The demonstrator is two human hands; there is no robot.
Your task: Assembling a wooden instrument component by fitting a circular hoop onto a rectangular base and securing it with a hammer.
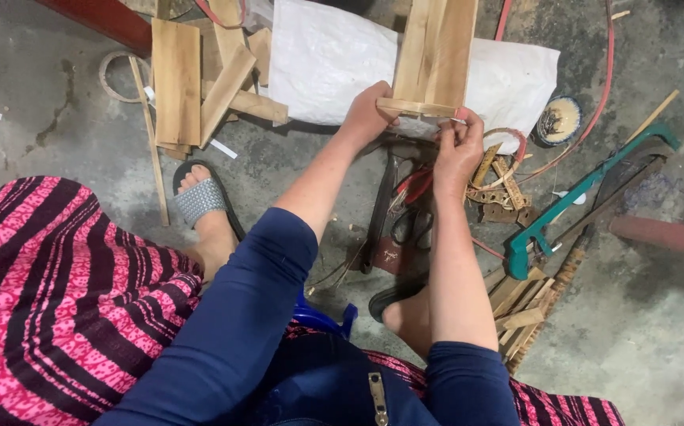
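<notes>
The near end of a wooden box frame (434,55), an open trough of pale boards, is gripped by the left hand (367,114), whose fingers are clamped on the frame's lower left corner. The right hand (456,146) is held just beside it at the lower right corner, its fingertips pinched together against the end strip; a small pinkish thing shows at the fingertips, too small to be told. The two hands are set close, with only the end strip between them. Nothing can be seen inside the trough.

Under the frame and beyond the hands a white sack (326,59) is spread on the concrete floor (657,331). Directly below the hands, dark hand tools are laid, among them red-handled pliers (413,185) and black scissors (413,225). Just right of the right hand a tangle of wooden offcuts and cord (500,185) is found. Farther right, a small round patterned bowl (557,120) is set by the sack's corner; its contents cannot be made out. A green-framed hacksaw (579,197) is laid slanting to the right, with a bundle of wooden strips (523,308) near its handle.

Left of the left hand, loose planks (178,83) are piled. A sandalled foot (200,201) is placed beneath them, beside a pink and black striped cloth (50,308).
</notes>
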